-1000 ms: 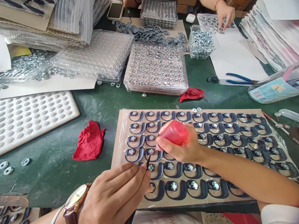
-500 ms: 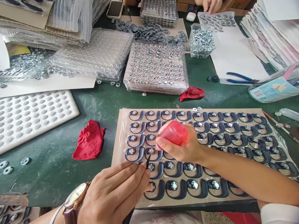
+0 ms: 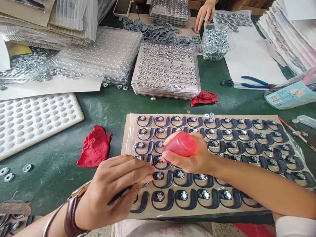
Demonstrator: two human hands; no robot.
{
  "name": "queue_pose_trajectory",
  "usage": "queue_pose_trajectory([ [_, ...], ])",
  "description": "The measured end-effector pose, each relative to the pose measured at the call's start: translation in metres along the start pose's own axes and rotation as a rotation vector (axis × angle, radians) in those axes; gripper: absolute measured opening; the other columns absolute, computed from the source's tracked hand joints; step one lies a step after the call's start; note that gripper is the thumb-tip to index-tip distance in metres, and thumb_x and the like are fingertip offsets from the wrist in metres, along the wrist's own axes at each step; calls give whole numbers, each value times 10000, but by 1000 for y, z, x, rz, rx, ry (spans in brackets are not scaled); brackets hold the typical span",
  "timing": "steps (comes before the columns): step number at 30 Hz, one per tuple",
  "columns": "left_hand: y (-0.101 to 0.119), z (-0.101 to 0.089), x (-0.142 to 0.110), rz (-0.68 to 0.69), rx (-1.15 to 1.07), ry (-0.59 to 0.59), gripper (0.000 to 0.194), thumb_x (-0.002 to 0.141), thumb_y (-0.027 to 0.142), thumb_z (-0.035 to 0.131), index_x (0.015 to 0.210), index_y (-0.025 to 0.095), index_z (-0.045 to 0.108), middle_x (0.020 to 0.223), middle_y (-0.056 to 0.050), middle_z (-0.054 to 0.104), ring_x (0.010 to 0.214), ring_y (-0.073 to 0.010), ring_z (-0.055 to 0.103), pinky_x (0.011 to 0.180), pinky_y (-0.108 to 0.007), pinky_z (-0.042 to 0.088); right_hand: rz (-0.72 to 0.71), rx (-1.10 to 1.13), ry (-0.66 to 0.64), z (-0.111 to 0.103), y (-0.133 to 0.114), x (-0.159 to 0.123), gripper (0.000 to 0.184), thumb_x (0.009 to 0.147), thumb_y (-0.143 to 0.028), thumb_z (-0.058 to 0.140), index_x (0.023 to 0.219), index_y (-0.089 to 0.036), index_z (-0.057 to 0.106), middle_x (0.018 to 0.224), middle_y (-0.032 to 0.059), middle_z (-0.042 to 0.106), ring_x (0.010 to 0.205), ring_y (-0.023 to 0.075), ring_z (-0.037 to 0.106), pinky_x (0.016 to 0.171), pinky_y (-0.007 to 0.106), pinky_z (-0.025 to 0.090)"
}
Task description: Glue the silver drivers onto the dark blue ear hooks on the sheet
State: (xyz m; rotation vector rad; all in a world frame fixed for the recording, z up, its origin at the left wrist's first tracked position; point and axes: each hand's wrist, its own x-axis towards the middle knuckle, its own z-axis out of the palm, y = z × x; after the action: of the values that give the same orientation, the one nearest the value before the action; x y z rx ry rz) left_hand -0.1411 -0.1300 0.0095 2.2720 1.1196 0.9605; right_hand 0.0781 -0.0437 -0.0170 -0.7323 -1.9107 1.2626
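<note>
My left hand [image 3: 116,187], a watch strap at its wrist, pinches dark tweezers [image 3: 156,162]; their tip meets a round silver speaker on one of the dark hook-shaped pieces. In my right hand [image 3: 197,159] a red squeeze bottle [image 3: 181,144] is gripped, tilted with its nozzle end down by the same speaker. The nozzle tip is hard to make out. Rows of hook-shaped pieces [image 3: 191,197], each with a silver speaker and thin wires, lie on a film-covered brown board [image 3: 128,131] under both hands.
Left of the board lies a red cloth [image 3: 93,148], near a white dimpled foam tray [image 3: 37,128]. Behind stand stacked clear trays of speakers [image 3: 166,70] and a tub of metal parts [image 3: 216,42]. Blue-handled pliers [image 3: 256,82] lie right. Another person's hand [image 3: 206,14] reaches in at the back.
My left hand has turned and shifted left, so the tweezers lie flatter at the speaker. The bottle has tilted slightly and dropped. The other person's hand has moved left to the dark pieces.
</note>
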Motion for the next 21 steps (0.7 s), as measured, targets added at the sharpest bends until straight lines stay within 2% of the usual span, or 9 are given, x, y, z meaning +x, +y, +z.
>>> queue_pose_trajectory([
  [3,-3,-2,7,-98,-83,24,191,888,25,571,1002,145,667,899,-15,738,754,-96,682,675,-196,561,-117,-74,12,1,1,-1,219,839,-370,748,728,-198,672,666,-4,698,588,113,651,533,218,522],
  [5,-4,-3,10,-120,-105,18,167,896,35,573,972,150,666,878,-13,734,733,-95,680,649,-188,556,-120,-78,18,-1,-5,-1,226,820,-377,766,732,-196,661,653,-5,691,581,120,649,518,222,519],
  [6,-4,-3,10,-119,-106,13,164,897,35,572,969,149,664,872,-12,732,724,-93,677,643,-185,553,-73,-40,11,-3,-9,1,233,818,-373,770,725,-195,651,637,-10,682,556,116,639,507,221,518],
  [9,-4,-4,8,-69,-80,1,196,887,24,568,1018,137,662,895,-20,734,751,-95,679,673,-189,556,183,158,-62,-15,-21,9,238,860,-385,731,749,-196,640,661,-2,688,513,111,622,473,225,512],
  [11,-4,-3,4,-12,-33,-2,231,894,31,531,1063,126,656,939,-40,737,796,-114,687,718,-218,566,280,200,-82,-23,-25,18,227,841,-395,753,799,-197,651,690,9,699,533,125,632,469,234,507],
  [14,-5,-1,-3,99,54,-47,257,942,76,454,1101,94,655,995,-81,740,875,-148,695,803,-267,572,234,136,-26,-28,-18,30,228,772,-345,821,802,-196,652,626,-13,672,508,118,605,472,234,495],
  [18,-10,4,-7,181,197,-85,337,1005,107,358,1176,71,645,1129,-92,732,1041,-156,673,979,-284,523,126,129,20,-21,2,35,203,811,-297,770,740,-190,613,597,0,677,524,126,625,493,237,514],
  [21,-15,8,-5,232,284,-88,344,994,99,366,1170,56,658,1153,-98,728,1081,-177,665,1027,-306,505,88,148,19,-15,12,33,221,813,-290,759,706,-198,589,633,15,702,564,135,653,523,242,535],
])
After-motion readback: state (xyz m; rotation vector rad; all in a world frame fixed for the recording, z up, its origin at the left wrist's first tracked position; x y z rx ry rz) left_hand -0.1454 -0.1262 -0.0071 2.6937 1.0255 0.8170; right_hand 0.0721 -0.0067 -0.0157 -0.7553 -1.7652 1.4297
